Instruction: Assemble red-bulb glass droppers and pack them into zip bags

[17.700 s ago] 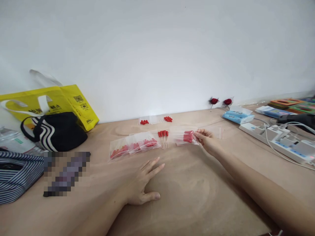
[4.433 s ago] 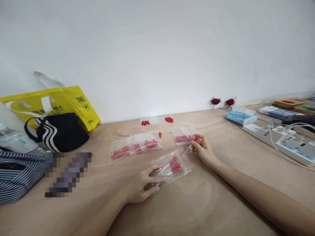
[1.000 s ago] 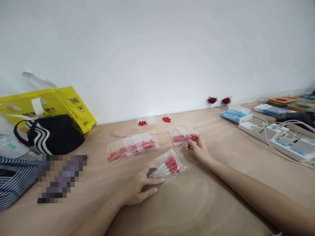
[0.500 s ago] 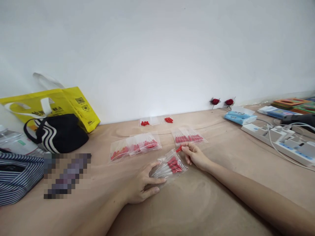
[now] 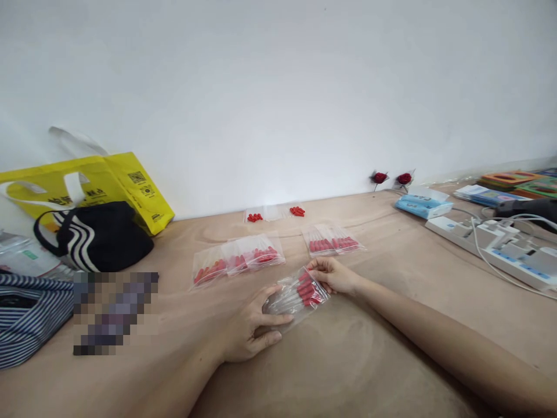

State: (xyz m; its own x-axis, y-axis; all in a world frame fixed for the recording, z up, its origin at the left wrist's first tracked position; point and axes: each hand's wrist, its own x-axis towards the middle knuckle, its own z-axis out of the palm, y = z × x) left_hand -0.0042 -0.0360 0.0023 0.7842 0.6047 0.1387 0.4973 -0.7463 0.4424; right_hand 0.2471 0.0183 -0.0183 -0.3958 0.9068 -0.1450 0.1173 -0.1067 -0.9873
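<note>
In front of me a clear zip bag (image 5: 282, 303) lies slanted on the tabletop, with several slim clear tubes inside that have red ends (image 5: 307, 288). My left hand (image 5: 252, 325) rests at the bag's left end, fingers spread and touching the plastic. At the bag's upper right mouth, my right hand (image 5: 333, 275) has thumb and fingers pinched together on a red-ended tube (image 5: 303, 276) at the opening; the fingers partly hide it. More bags of red-ended pieces lie beyond: one overlapping group (image 5: 238, 261) to the left, another group (image 5: 335, 239) to the right.
Two small piles of red pieces (image 5: 255, 217) lie on clear bags near the wall. To the left stand a yellow bag (image 5: 143, 200), a black pouch (image 5: 117, 235) and a striped bag (image 5: 35, 319). A tissue pack (image 5: 422, 205), power strip (image 5: 500, 255) and two dark red roses (image 5: 404, 179) are on the right.
My right hand has moved slightly left and down, bringing the red end it pinches from above the bag's corner to its mouth. The left hand stays in place.
</note>
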